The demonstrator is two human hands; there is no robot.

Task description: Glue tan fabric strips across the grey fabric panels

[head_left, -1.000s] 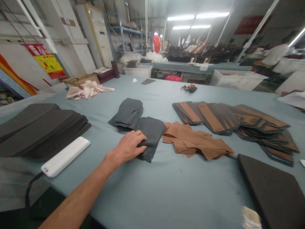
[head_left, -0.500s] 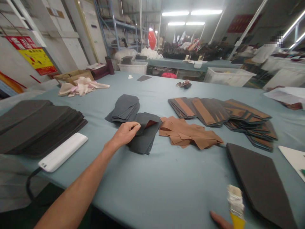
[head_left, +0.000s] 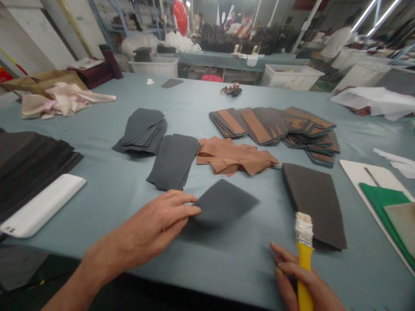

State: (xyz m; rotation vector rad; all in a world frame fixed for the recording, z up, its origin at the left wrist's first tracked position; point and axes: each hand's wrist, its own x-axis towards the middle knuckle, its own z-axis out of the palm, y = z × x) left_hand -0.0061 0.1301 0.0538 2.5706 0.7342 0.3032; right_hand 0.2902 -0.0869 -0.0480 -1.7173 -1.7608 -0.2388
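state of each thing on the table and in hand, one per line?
left hand: pinching dark sheet
dark sheet: held by one end, blurred
right hand: holding brush
brush: bristles up, whitish
gray stacks: lying, edges uneven
brown pieces: heaped, overlapping
brown-striped panels: fanned in overlapping piles
pale cloth: crumpled

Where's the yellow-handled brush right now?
Lower right of the head view: the yellow-handled brush is in the right hand, its bristles overlapping the dark brown stack's lower-left edge.

Grey sheet [head_left: 227, 199] — blurred; yellow brush handle [head_left: 304, 255] — cut off below.
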